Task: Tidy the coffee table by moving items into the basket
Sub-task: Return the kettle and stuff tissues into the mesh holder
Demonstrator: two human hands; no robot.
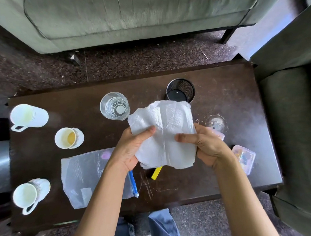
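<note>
a crumpled white paper napkin (pixel 165 135) is held up in the middle of the view, above a dark brown worktop (pixel 220 76). the left hand (pixel 131 147) grasps its left edge, thumb on top and fingers underneath. the right hand (pixel 205 144) grasps its right edge, thumb pressed across the paper and fingers curled behind it.

just beyond the napkin's top edge stands a small black mesh basket (pixel 180 90), open side up. to the left of the napkin is a clear drinking glass (pixel 115 105). under the napkin's lower edge a yellow stick (pixel 156 172) and a blue toothbrush (pixel 133 183) show on the worktop; the toothbrush lies over the edge of a clear plastic bag (pixel 85 175).

further left are a paper cup (pixel 68 138) with tan residue inside, a white mug (pixel 29 116) near the far left corner and a patterned mug (pixel 31 194) near the front left corner. right of the right hand is a small clear plastic box (pixel 243 159) holding colourful bits.

a grey-green sofa (pixel 122 11) stands beyond the worktop, and a dark armchair (pixel 294 92) at its right end. the person's blue jeans (pixel 160 229) show at the bottom.
</note>
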